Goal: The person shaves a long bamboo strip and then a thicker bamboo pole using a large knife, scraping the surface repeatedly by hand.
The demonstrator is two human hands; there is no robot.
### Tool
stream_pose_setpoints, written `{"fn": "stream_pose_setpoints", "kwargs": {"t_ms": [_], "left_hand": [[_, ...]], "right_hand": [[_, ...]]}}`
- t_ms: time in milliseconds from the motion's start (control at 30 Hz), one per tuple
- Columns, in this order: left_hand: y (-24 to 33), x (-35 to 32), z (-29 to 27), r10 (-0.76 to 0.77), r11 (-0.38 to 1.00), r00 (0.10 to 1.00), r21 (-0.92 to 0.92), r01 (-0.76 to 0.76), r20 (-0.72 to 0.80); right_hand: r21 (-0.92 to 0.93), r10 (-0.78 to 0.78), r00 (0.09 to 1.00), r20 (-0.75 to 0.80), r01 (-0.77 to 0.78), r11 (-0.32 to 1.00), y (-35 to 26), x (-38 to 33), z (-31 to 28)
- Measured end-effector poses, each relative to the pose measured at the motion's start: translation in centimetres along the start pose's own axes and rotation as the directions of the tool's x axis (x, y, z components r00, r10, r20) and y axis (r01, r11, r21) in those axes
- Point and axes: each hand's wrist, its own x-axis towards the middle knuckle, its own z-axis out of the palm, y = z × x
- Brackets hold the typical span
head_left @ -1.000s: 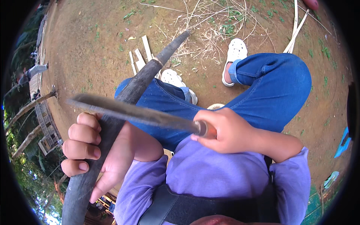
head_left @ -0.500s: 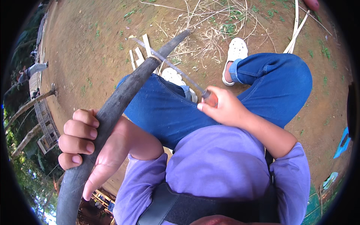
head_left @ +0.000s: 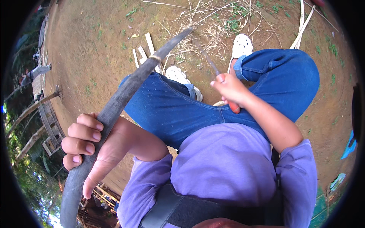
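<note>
A long, dark, slightly curved piece that looks like wood [head_left: 129,89] slants from the lower left up to a tapered tip. My left hand [head_left: 85,138] is wrapped round its thick lower part. Near the upper end a pale ring [head_left: 154,57] runs across the dark surface. In my right hand [head_left: 230,88] is a long thin-bladed knife [head_left: 234,108] with an orange-red handle, the fist closed round it. Its narrow blade, blurred, points up and away between my feet, apart from the dark piece.
My legs in blue trousers [head_left: 159,108] are bent, with white clogs [head_left: 242,45] on the bare ground. Pale flat strips [head_left: 149,43] lie past the left foot. Tangled shavings [head_left: 224,22] spread ahead, and more strips [head_left: 304,28] lie far right. A fence and logs [head_left: 32,106] stand left.
The knife blade, which lay across the dark piece at the pale ring, has swung off to the right and now points forward. My right hand has turned; the left keeps its grip.
</note>
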Motion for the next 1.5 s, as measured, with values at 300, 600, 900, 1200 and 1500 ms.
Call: {"fn": "stream_pose_setpoints", "kwargs": {"t_ms": [300, 600, 900, 1200, 1500], "left_hand": [[0.1, 0.9, -2.4, -0.113, 0.935, 0.897, -0.26, 0.241, 0.427], [0.6, 0.8, -2.1, -0.111, 0.934, 0.909, -0.269, 0.233, 0.401], [0.1, 0.8, -2.8, -0.106, 0.937, 0.911, -0.266, 0.226, 0.399], [-0.2, 2.0, -2.3, -0.115, 0.92, 0.827, -0.255, 0.298, 0.551], [0.2, 1.5, -3.4, -0.184, 0.884, 0.844, -0.291, 0.366, 0.504]], "right_hand": [[-0.083, -0.446, 0.895, -0.009, 0.444, 0.892, -3.8, -6.7, 2.2], [-0.079, -0.516, 0.8, 0.307, 0.561, 0.824, -8.2, -12.5, 2.7], [-0.022, -0.007, 1.0, 0.012, 0.007, 1.0, -2.2, -2.7, 0.4], [-0.09, -0.453, 0.89, -0.057, 0.448, 0.89, -3.7, -6.6, 2.9], [-0.068, -0.595, 0.767, 0.24, 0.625, 0.778, -6.8, -10.3, 4.2]]}}
